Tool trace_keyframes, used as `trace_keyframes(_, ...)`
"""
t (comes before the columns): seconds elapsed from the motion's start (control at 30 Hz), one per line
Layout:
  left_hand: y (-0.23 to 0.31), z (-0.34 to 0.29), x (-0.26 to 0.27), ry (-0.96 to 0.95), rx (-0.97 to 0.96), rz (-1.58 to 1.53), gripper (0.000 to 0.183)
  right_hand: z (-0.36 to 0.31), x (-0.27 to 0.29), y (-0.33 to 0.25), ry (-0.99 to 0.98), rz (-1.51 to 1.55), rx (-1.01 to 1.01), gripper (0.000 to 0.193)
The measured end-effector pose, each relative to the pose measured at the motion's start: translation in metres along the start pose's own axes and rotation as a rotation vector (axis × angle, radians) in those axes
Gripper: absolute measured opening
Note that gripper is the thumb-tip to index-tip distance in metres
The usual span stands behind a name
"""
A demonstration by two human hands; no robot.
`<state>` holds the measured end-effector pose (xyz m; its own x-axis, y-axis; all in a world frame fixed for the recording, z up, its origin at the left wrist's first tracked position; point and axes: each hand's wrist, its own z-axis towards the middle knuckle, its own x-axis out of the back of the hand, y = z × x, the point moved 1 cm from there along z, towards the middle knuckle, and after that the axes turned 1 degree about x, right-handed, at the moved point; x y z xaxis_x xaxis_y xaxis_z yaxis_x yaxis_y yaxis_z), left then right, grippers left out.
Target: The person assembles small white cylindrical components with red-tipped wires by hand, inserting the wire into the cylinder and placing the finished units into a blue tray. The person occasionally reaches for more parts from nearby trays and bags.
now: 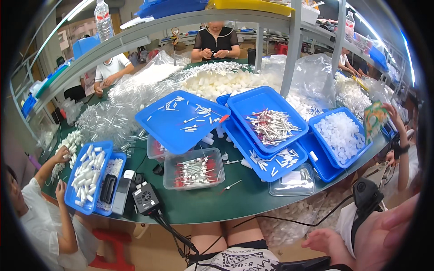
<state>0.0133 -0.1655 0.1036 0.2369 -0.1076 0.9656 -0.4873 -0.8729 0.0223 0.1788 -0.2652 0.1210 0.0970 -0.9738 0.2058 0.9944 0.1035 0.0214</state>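
Note:
At the lower right, a hand that appears to be my right hand (323,240) is beside my lap, below the table edge. Its fingers are loosely apart and nothing shows in them. Close by, a large blurred hand (398,221) fills the right rim; whose it is, I cannot tell. Between them and the table is a black device (368,194) with a cable. My left hand is out of sight. Nearest my lap on the green table (244,205) are a clear tub (194,184) of white-and-red thin parts and a clear lid (291,183).
Blue trays hold thin white parts (272,128), translucent caps (340,135) and white cylinders (88,174). A black box (146,198) with cables sits at the front edge. Metal shelf posts (291,49) rise from the table. Co-workers sit left, right and opposite.

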Motion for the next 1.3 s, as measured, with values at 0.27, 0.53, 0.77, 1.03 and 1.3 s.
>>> trace_keyframes(0.27, -0.011, -0.008, 0.004, 0.003, 0.025, 0.001, 0.042, 0.004, 0.004, 0.002, 0.026, -0.044, 0.022, 0.042)
trace_keyframes(0.53, -0.012, -0.005, 0.01, -0.119, 0.159, 0.046, 0.046, 0.037, 0.07, 0.007, 0.085, -0.159, 0.201, 0.044)
trace_keyframes(0.77, -0.026, -0.026, 0.008, -0.017, 0.139, 0.115, 0.044, 0.052, 0.102, -0.005, 0.081, -0.269, 0.25, 0.047)
trace_keyframes(1.03, -0.08, -0.079, -0.021, 0.016, 0.119, -0.215, 0.038, 0.065, 0.119, -0.035, 0.148, -0.377, 0.277, 0.05)
trace_keyframes(1.3, -0.091, -0.103, -0.046, 0.13, 0.088, -0.495, 0.035, -0.025, 0.068, -0.025, 0.397, -0.49, -0.467, 0.053)
